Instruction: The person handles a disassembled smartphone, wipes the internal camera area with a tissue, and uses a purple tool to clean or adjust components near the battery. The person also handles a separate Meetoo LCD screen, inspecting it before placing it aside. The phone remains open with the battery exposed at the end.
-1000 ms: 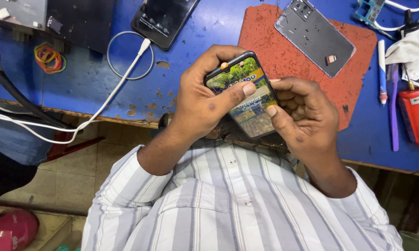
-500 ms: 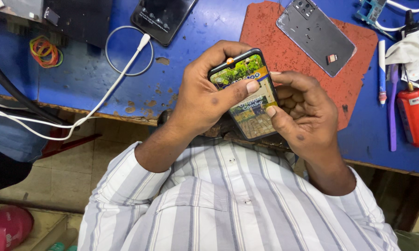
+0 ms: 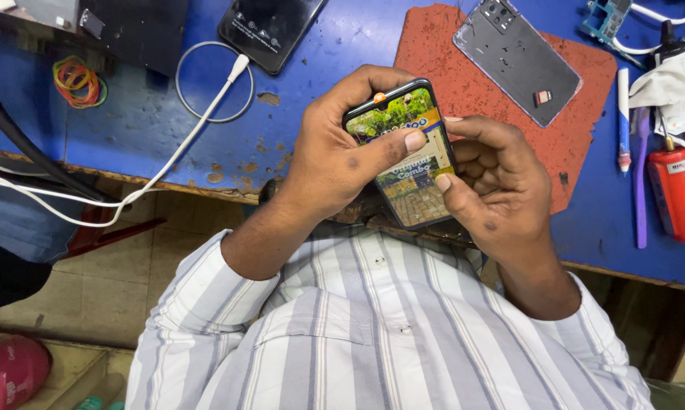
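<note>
While both hands' fingers grip a lit phone, left hand and right hand hover above a scuffed blue table; red mat behind, tiled floor below.

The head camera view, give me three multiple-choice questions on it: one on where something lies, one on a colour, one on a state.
1. Where does the grey phone lie face down?
A. on the red mat
B. on the floor
C. in the person's lap

2. What colour is the table top?
A. green
B. blue
C. white

3. What state is the screen of the held phone in?
A. dark
B. removed
C. lit

Answers:
1 A: the grey phone rests back-up on the red mat.
2 B: the table top is worn blue.
3 C: the held phone, in the grip of the left hand and right hand, shows a colourful picture.
</note>
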